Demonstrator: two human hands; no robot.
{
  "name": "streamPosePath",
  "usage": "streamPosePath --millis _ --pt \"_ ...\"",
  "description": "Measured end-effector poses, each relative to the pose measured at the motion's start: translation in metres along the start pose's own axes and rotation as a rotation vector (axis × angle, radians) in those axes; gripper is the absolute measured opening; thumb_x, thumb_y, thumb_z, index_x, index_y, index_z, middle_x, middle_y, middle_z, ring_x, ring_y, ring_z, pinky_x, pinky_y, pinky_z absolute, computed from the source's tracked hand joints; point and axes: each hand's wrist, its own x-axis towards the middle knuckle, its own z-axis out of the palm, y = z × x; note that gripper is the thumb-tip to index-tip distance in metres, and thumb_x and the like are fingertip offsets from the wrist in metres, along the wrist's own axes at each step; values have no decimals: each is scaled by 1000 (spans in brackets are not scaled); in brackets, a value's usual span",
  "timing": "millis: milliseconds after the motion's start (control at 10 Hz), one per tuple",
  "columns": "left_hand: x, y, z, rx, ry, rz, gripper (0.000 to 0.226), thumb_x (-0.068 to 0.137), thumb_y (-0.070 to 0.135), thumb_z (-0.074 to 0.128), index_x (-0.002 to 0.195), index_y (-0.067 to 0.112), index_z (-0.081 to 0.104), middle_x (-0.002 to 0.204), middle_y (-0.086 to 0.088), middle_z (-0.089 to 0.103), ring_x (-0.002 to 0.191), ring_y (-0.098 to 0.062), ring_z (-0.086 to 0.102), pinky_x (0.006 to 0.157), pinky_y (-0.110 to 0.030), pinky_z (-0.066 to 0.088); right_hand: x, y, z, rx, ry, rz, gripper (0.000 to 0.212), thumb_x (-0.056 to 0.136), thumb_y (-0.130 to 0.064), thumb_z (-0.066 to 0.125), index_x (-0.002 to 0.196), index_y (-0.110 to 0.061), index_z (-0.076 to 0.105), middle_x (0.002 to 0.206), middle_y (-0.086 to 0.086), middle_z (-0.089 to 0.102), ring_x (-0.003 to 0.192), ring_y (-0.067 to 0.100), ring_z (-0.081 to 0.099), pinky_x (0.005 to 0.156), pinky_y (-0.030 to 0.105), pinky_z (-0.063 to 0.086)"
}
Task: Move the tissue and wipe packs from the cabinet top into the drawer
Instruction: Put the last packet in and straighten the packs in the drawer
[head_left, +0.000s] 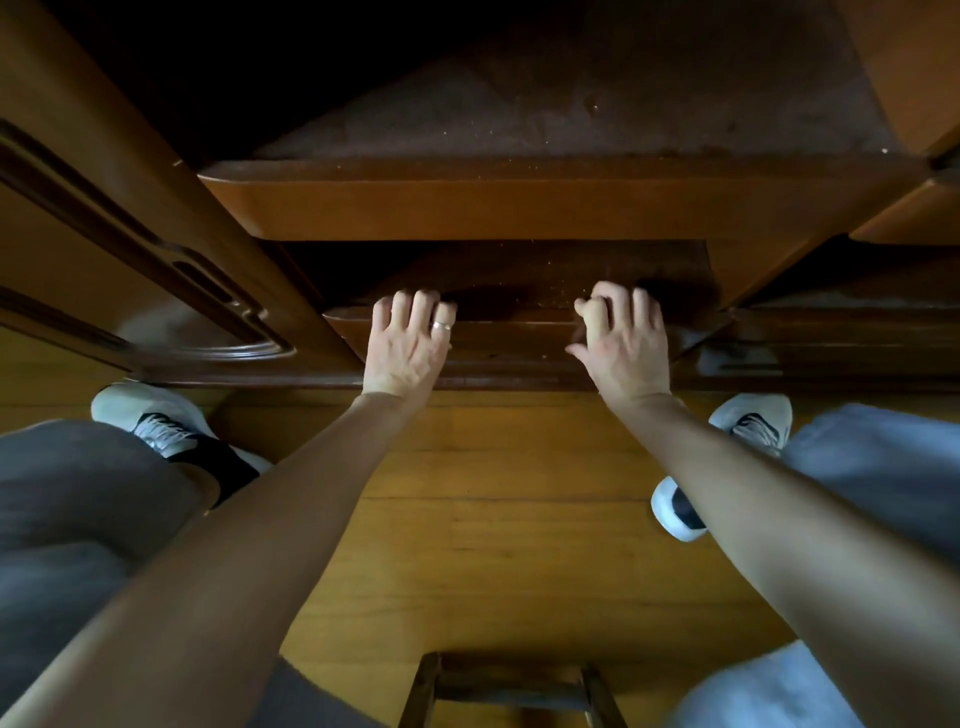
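In the head view, looking steeply down, both bare forearms reach from the lower corners of the frame to the middle, where the hands sit on the front edge of a dark wooden drawer (519, 332). The left hand (408, 345), left of centre and wearing a ring, has its fingers curled over the top of the drawer front, gripping it. The right hand (621, 345), right of centre, is hooked over the same edge with the fingers bent and the thumb pressed at the front. The drawer stands partly pulled out, and the strip of its inside that shows behind the fingers is dark and bare. Above it, across the upper middle of the frame, runs the lighter wooden cabinet edge (519, 208), with a dim brown surface (571, 104) beyond. No tissue or wipe packs are visible anywhere in the frame. White shoes (156, 415) stand on the yellow plank floor (493, 519) at left and right.
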Motion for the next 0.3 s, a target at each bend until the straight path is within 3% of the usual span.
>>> streamPosePath --millis 200,300 --pt "11 3 -57 -10 -224 -33 65 80 8 73 139 7 43 130 -11 49 116 -31 48 92 -40 44 12 -10 -50 41 -247 98 49 82 -13 82 125 -10 59 128 10 56 118 31 52 97 41 49" --pt "2 -17 -80 -143 -194 9 68 86 16 67 148 10 39 134 -9 53 120 -28 53 93 -39 48 12 -10 -81 124 -337 20 57 89 -27 74 141 -19 52 148 5 46 137 28 39 111 43 38"
